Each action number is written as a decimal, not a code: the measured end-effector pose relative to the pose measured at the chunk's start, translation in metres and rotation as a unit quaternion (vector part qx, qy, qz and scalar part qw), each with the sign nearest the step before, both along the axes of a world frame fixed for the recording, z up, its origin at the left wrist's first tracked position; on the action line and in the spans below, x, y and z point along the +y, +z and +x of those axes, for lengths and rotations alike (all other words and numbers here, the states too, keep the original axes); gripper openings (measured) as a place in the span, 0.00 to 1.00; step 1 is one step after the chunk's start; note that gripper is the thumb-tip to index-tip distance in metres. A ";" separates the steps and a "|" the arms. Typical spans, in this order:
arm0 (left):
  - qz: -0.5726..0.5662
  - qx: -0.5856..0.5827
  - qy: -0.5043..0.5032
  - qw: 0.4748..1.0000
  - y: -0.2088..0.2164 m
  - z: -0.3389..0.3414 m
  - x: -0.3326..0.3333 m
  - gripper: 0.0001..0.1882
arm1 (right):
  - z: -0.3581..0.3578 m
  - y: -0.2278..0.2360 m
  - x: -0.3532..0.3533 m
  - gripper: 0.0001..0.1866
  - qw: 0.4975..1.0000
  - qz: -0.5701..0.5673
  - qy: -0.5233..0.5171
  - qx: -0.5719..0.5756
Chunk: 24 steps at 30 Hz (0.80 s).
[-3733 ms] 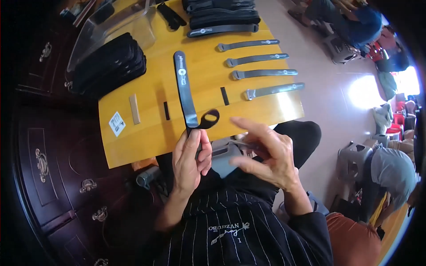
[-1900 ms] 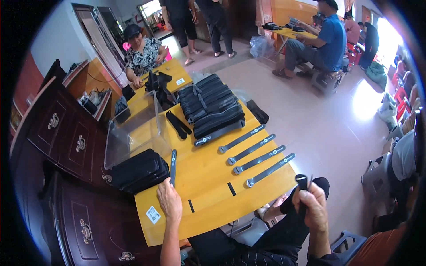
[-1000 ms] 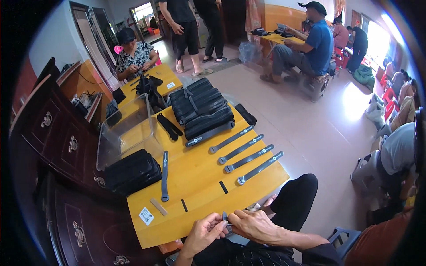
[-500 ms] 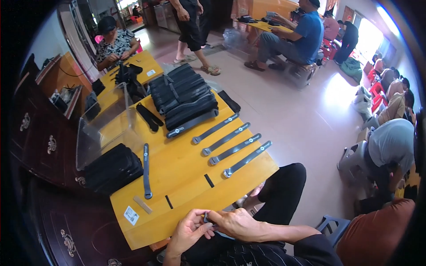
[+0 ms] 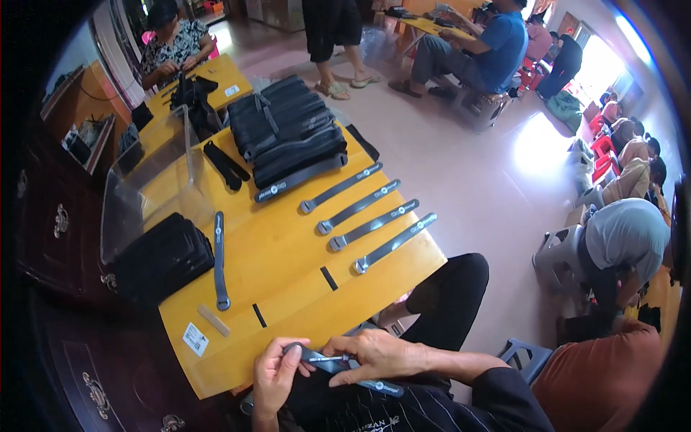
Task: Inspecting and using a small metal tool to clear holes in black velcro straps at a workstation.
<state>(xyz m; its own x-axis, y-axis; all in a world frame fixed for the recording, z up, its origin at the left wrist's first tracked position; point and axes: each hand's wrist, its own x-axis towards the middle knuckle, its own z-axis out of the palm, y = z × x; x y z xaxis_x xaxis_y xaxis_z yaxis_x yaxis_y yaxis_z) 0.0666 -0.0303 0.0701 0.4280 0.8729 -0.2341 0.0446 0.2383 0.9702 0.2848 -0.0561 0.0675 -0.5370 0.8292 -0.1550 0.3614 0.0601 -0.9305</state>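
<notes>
A grey strap (image 5: 381, 387) with pale print at one end is held over my lap, slanting down to the right. My left hand (image 5: 277, 371) pinches its upper left end between thumb and fingers. My right hand (image 5: 376, 356) is closed around the middle of the strap, thumb below it. A slim, shiny piece (image 5: 332, 358) shows along the strap beside the right fingertips; its kind is unclear. Similar grey straps (image 5: 374, 229) lie in a slanted row on the yellow table (image 5: 281, 245). Another single strap (image 5: 220, 259) lies farther left.
Bundled black straps (image 5: 284, 129) are stacked toward the back. A black pile (image 5: 162, 255) sits by a clear plastic bin (image 5: 147, 173). Short black strips (image 5: 259, 315), a tan strip (image 5: 214, 320) and a white label (image 5: 195, 338) lie near. Other people sit and stand around.
My hands have drawn apart, the left one moving left. The strap, mostly hidden in my fingers before, now shows stretched between and below them. The view has shifted slightly.
</notes>
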 end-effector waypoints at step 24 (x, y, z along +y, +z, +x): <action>-0.068 -0.058 0.276 0.957 -0.036 -0.042 0.011 0.10 | 0.047 0.011 0.061 0.09 0.991 -0.087 -0.074 -0.076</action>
<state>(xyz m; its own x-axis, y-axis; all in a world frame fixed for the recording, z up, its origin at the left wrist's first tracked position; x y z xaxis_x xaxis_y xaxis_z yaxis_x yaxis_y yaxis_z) 0.0243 -0.0196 0.0343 -0.0601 0.9382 -0.3408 -0.2315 0.3190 0.9190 0.3320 0.0047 0.0790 -0.3712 0.8509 -0.3717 0.4901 -0.1605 -0.8568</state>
